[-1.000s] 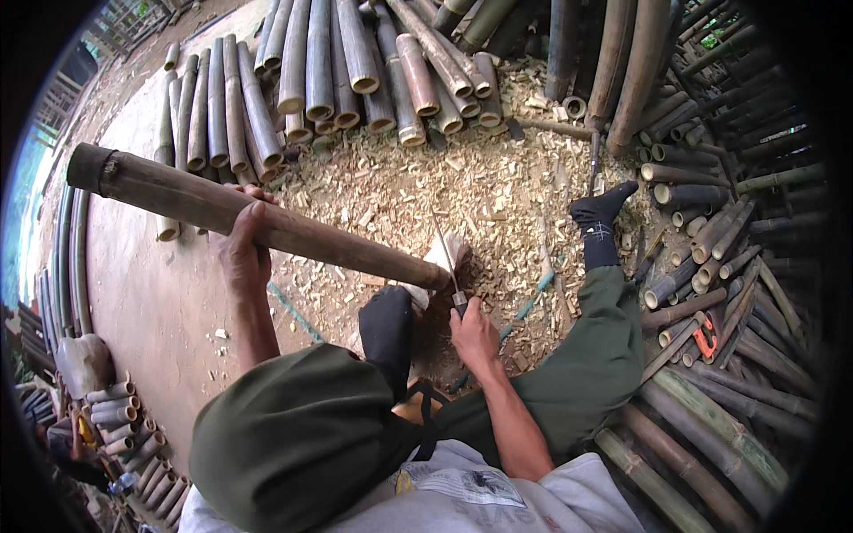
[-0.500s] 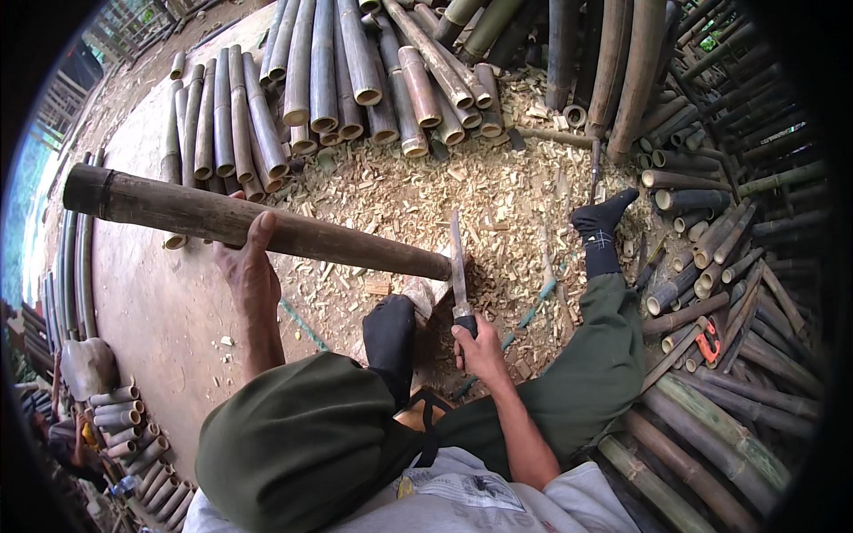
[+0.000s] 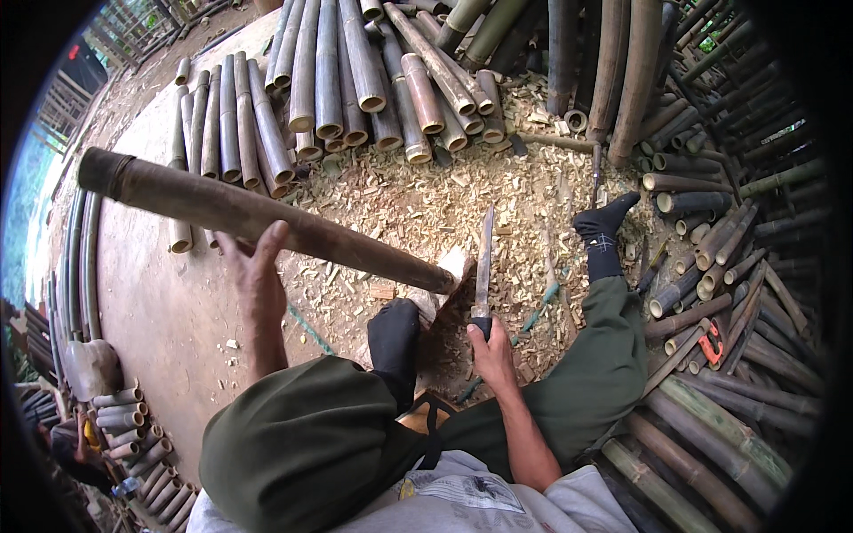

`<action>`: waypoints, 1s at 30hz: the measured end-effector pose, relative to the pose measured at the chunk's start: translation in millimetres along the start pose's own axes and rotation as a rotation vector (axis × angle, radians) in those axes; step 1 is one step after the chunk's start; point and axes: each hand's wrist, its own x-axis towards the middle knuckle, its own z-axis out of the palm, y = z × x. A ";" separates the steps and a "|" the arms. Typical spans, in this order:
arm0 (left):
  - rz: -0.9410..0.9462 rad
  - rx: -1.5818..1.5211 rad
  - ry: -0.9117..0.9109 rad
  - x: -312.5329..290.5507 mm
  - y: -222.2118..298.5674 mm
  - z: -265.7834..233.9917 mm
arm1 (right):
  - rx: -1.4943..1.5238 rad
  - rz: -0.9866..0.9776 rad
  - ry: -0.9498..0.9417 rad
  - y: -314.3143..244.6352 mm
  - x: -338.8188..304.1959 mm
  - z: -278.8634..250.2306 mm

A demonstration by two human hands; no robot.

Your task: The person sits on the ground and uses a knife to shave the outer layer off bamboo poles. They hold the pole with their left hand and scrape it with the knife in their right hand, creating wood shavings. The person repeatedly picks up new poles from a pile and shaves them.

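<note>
My left hand (image 3: 260, 262) supports a long brown bamboo tube (image 3: 275, 226) from below, thumb along its near side and fingers partly hidden behind it. The tube slants from a dark end at upper left down to a narrower end at a pale chopping block (image 3: 455, 262). In my right hand (image 3: 494, 352) is a knife (image 3: 484, 266), closed around its black handle, blade pointing away from me. A small gap separates the blade from the tube's end. My black-socked left foot (image 3: 393, 338) rests beside the block.
Wood chips (image 3: 382, 195) litter the ground. Cut bamboo tubes (image 3: 338, 71) lie stacked ahead, with another pile (image 3: 711, 258) on the right. An orange-handled tool (image 3: 711, 342) lies on that pile. My other foot (image 3: 604, 222) stretches out to the right. Far left, another person (image 3: 75, 444) is partly visible.
The knife has moved right, away from the tube's end. The tube has tilted more steeply, its far left end higher and its right end slightly lower.
</note>
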 end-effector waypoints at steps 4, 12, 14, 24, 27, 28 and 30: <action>-0.301 -0.201 0.102 -10.8 -76.3 7.5 | 0.372 0.290 -0.134 -13.1 5.9 5.5; -0.105 -0.183 0.235 47.8 -32.0 -45.8 | 0.277 0.161 -0.042 21.0 -1.4 14.5; -0.018 -0.363 0.203 62.8 -10.1 -62.2 | 0.353 0.242 -0.061 9.2 -5.4 -3.6; 0.196 0.574 0.215 74.1 77.1 -30.5 | 0.430 0.154 -0.051 1.3 -4.4 -22.7; 0.018 0.033 0.176 80.3 47.1 -48.2 | 0.442 0.095 -0.036 1.3 -6.9 -20.4; -0.014 -0.098 0.103 78.7 35.0 -47.6 | 0.450 0.067 -0.023 4.2 -5.8 -19.6; -0.078 -0.275 -0.030 72.8 12.3 -43.0 | 0.448 0.068 -0.021 9.0 -4.7 -18.7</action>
